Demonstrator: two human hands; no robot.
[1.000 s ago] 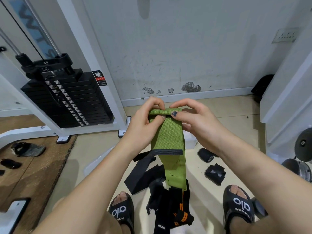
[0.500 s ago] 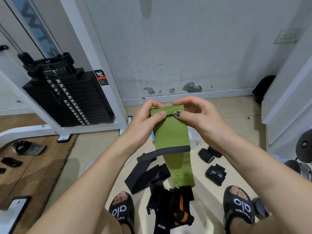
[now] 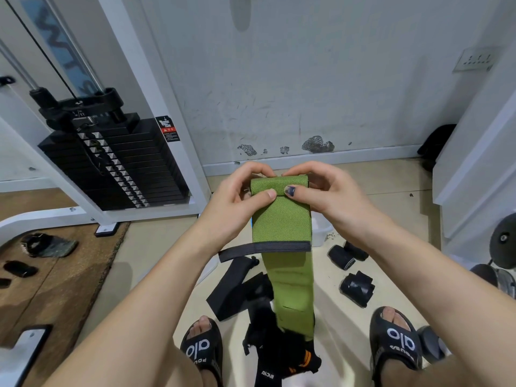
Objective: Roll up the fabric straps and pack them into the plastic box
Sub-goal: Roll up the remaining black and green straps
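Observation:
A green fabric strap (image 3: 282, 222) hangs in front of me, its top end turned over into a small roll. My left hand (image 3: 237, 202) pinches the roll's left side and my right hand (image 3: 321, 194) pinches its right side, thumbs on the front. A dark band crosses the strap halfway down; its tail hangs toward a heap of black straps (image 3: 251, 291) on the floor. Two rolled black straps (image 3: 346, 255) (image 3: 357, 287) lie on the floor to the right. The clear plastic box (image 3: 321, 227) shows only partly behind the green strap.
A weight-stack machine (image 3: 111, 160) with a white frame stands at the left, beside a brown mat (image 3: 55, 275) carrying more dark pieces. My sandalled feet (image 3: 203, 350) (image 3: 396, 339) flank the black heap. A white cabinet (image 3: 474, 163) and weight plates (image 3: 502, 241) are at the right.
The rolled top of the green strap has grown a little thicker and both hands have shifted slightly upward; the hanging tail has risen with them.

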